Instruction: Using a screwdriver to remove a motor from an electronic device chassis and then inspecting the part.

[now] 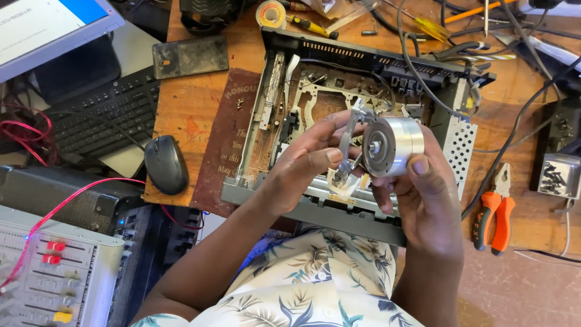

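Right hand (pixel 426 200) and left hand (pixel 308 166) grip silver drum (pixel 392 145) between them.

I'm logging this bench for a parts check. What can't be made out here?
Head view:
- Silver drum: back face hidden by right hand.
- Metal bracket: lower end covered by left hand.
- Open chassis: middle hidden behind both hands.
- Monitor: cut by the edge.

Both your bare forearms come up from the bottom of the view and meet in the middle. Your left hand (pixel 308 166) is curled in, wrist bent, thumb lying flat across the front with the fingers tucked behind. Your right hand (pixel 426 200) sits just beside it, palm turned toward you, thumb up top and fingers wrapped in a closed grip.
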